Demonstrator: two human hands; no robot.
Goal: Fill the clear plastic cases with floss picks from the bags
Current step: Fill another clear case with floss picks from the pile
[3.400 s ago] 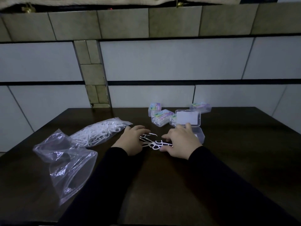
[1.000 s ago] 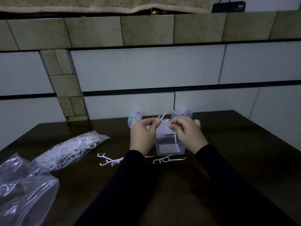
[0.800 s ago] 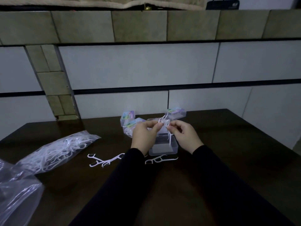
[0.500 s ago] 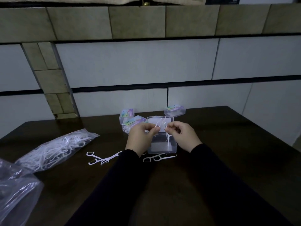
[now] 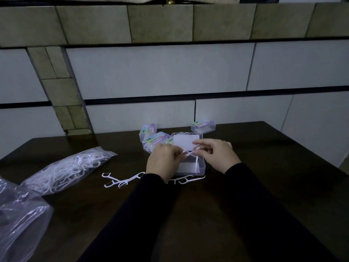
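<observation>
Picks (image 5: 189, 153) are pinched between our left hand (image 5: 164, 161) and right hand (image 5: 217, 155) right over the open case (image 5: 201, 168) mid-table (image 5: 283, 167), more loose picks (image 5: 120, 180) just beside it, full bag (image 5: 66, 170) off left, closed cases (image 5: 203, 126) behind.

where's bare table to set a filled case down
Bare table lies right of the right hand and open case. Crowded: labelled cases behind, loose floss picks and bags to the left hand's side.
</observation>
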